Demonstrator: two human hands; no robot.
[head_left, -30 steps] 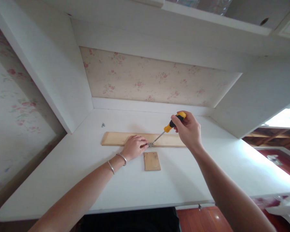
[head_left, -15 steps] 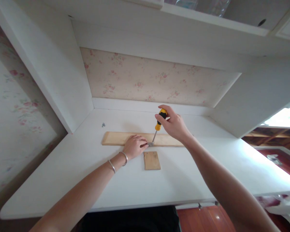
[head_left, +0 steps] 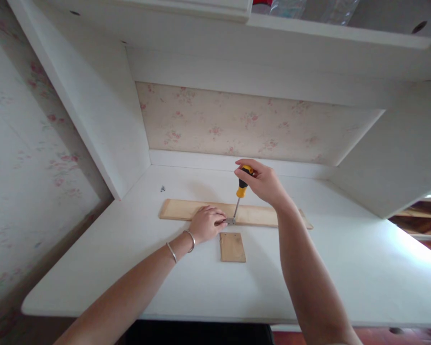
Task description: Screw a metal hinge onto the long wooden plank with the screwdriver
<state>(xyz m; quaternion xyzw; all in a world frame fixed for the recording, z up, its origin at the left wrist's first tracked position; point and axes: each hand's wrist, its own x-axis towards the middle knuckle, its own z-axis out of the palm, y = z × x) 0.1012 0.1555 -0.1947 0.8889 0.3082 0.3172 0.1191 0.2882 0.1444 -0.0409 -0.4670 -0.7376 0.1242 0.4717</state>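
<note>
My right hand (head_left: 264, 183) grips the yellow and black handle of a screwdriver (head_left: 241, 191), thumb and fingers closed round its upper end. The shaft slants down to a small metal hinge (head_left: 231, 221) at the near edge of a long, light wooden board (head_left: 179, 210). My left hand (head_left: 207, 224) rests on the board, with thumb and fingertips pinching the hinge's left side. Any screw under the screwdriver's tip is too small to make out. Just below the hinge, a small wooden plate (head_left: 232, 248) with two holes near its top lies flat, apart from the board.
Several small screws (head_left: 163, 189) lie behind the board's left end on the white desktop (head_left: 129, 268). White side panels (head_left: 93, 105) stand left and right, and a shelf (head_left: 337, 34) with clear plastic items hangs overhead. Floral wallpaper covers the back.
The whole view has shifted, so the desk items sit further right and slightly lower. Both hands keep their places at the hinge; the right forearm is angled more upright.
</note>
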